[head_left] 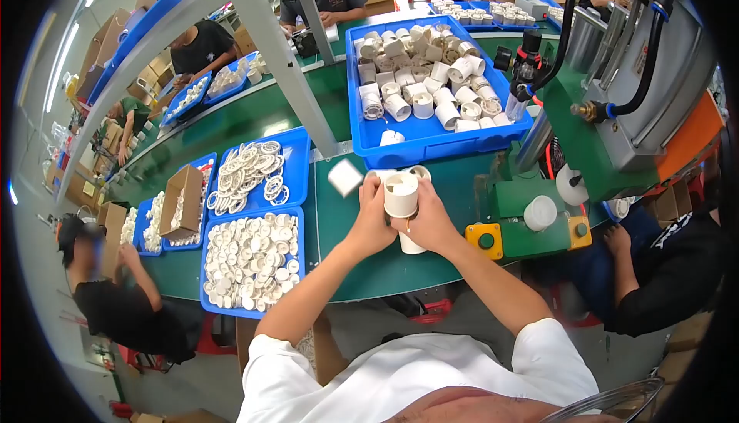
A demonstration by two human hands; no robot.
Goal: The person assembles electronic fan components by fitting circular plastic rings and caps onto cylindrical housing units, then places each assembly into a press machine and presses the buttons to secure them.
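Note:
Both of my hands are closed around a white plastic cylinder point(401, 198) held upright over the green bench. My left hand point(370, 219) wraps its left side, and my right hand point(433, 219) grips its right side. Small white pieces show inside its open top. Just below my hands, part of another white cylinder point(411, 245) is visible. Further white cylinders stand behind my fingers, partly hidden. To the left, one loose white cylinder point(345, 178) lies tilted on the bench.
Beyond my hands sits a blue bin point(431, 148) full of white cylinders. At left are a tray of small white caps point(250, 260) and a tray of white rings point(248, 177). A press point(608, 130) with a yellow button box point(483, 241) stands at right. Several co-workers sit around.

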